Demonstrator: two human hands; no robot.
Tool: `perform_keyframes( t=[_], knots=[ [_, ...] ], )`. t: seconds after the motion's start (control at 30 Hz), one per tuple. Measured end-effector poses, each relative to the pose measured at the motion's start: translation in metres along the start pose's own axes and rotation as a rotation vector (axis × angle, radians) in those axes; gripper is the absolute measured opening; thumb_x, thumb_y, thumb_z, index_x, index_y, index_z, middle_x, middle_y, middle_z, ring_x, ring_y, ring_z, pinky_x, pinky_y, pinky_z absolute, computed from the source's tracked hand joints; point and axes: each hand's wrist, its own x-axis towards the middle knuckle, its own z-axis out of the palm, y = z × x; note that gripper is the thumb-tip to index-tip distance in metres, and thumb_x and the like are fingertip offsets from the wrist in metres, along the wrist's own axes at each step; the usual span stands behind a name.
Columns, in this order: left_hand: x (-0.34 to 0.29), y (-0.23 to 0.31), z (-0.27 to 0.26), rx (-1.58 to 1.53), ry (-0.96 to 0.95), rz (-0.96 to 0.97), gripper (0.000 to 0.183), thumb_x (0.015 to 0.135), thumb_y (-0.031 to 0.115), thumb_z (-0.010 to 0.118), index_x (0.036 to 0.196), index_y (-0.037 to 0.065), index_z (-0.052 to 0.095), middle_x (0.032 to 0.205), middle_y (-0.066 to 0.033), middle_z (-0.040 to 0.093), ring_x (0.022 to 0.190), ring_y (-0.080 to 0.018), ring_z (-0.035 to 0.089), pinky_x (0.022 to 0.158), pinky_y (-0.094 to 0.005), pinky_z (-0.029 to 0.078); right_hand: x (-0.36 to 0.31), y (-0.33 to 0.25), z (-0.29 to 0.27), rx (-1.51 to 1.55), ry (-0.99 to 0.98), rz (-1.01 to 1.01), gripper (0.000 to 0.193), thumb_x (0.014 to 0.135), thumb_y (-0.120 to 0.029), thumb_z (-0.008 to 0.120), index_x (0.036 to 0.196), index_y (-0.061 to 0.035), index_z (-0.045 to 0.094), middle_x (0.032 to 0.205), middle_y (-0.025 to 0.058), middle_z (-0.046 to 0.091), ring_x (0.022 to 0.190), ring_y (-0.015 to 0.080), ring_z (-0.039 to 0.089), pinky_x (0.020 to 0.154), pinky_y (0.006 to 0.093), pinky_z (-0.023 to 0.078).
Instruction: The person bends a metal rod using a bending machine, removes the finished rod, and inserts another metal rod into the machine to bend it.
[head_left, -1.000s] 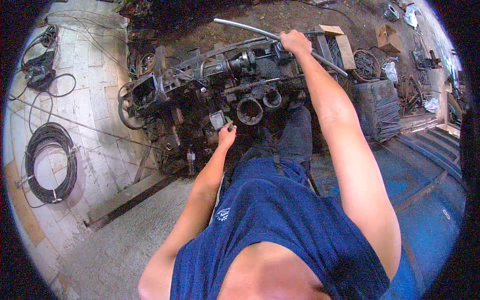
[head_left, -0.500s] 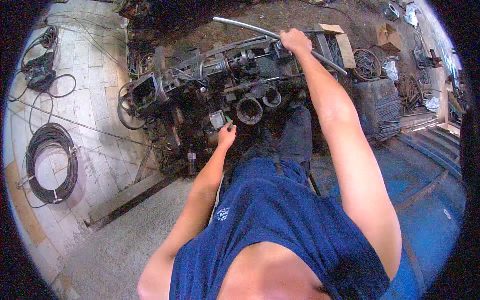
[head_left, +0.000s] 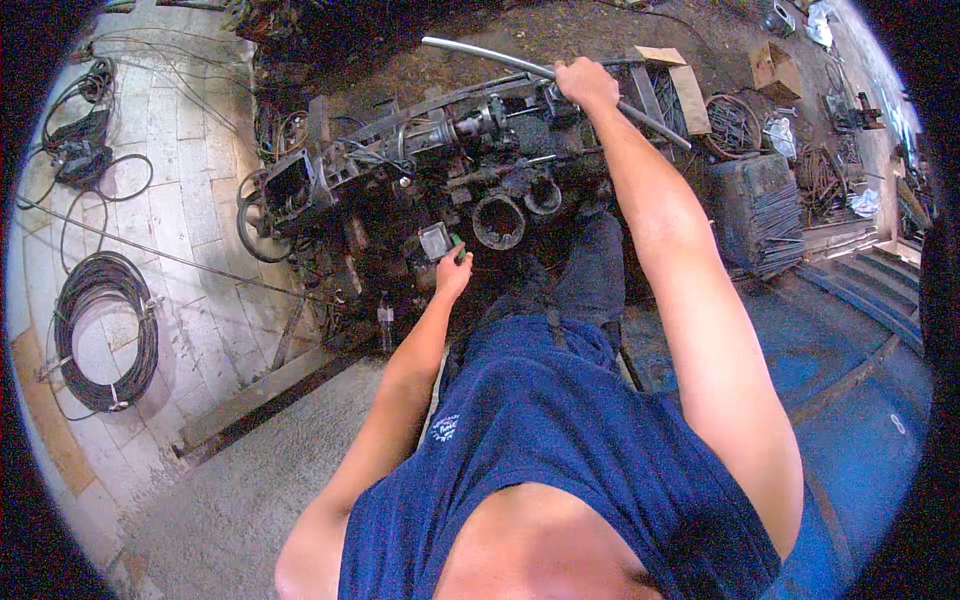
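right hand [head_left: 585, 83] closed around long grey metal lever bar [head_left: 520, 62] above dark greasy engine block [head_left: 430, 170]. left hand [head_left: 452, 272] grips small square grey metal part [head_left: 436, 241].

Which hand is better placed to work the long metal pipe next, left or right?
Right, probably. The right hand is wrapped around the long metal pipe over the machine. The left hand is lower down, on a small green-handled tool, away from the pipe.

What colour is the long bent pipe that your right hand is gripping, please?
The pipe gripped by the right hand is plain silver-grey metal, clearest in the head view.
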Motion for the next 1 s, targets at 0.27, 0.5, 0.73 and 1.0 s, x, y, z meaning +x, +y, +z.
perform_keyframes(
  t=[0.27,0.5,0.73,1.0],
  knots=[
    [-0.001,0.0,0.001,0.013,0.034,-0.019,0.042,0.09,0.028,0.062,0.13,0.014,0.058,0.083,-0.0115,0.069,0.066,-0.0191,0.068,0.071,-0.0344,0.053,0.003,0.0,0.0,-0.003,0.01,0.022,0.057,0.086,-0.05,0.043,0.113,-0.0063,0.067,0.117,0.0171,0.065,0.109,0.0334,0.062,0.093,0.0447,0.048],
    [-0.003,0.007,-0.001,0.003,0.025,-0.049,0.043,0.09,0.027,0.062,0.13,0.014,0.058,0.08,-0.01,0.069,0.066,-0.0176,0.067,0.069,-0.0338,0.053,0.001,-0.002,0.002,0.011,0.019,0.009,0.056,0.086,-0.05,0.044,0.112,-0.0062,0.068,0.116,0.017,0.065,0.108,0.0339,0.062,0.093,0.0451,0.048],
    [0.002,-0.003,0.0,-0.012,0.02,-0.038,0.042,0.091,0.025,0.061,0.131,0.014,0.057,0.078,-0.0093,0.069,0.065,-0.0161,0.065,0.067,-0.0331,0.052,0.001,-0.003,0.001,0.004,0.01,0.021,0.057,0.086,-0.052,0.044,0.113,-0.0068,0.067,0.117,0.0175,0.065,0.109,0.0337,0.062,0.094,0.0452,0.047],
    [0.002,0.002,0.001,-0.01,-0.02,-0.023,0.043,0.09,0.028,0.061,0.13,0.012,0.058,0.084,-0.0116,0.07,0.071,-0.021,0.067,0.072,-0.035,0.052,0.005,0.006,0.006,-0.018,0.014,0.043,0.056,0.087,-0.05,0.042,0.115,-0.0072,0.066,0.119,0.0176,0.064,0.11,0.0341,0.061,0.095,0.0453,0.047]
  ],
)
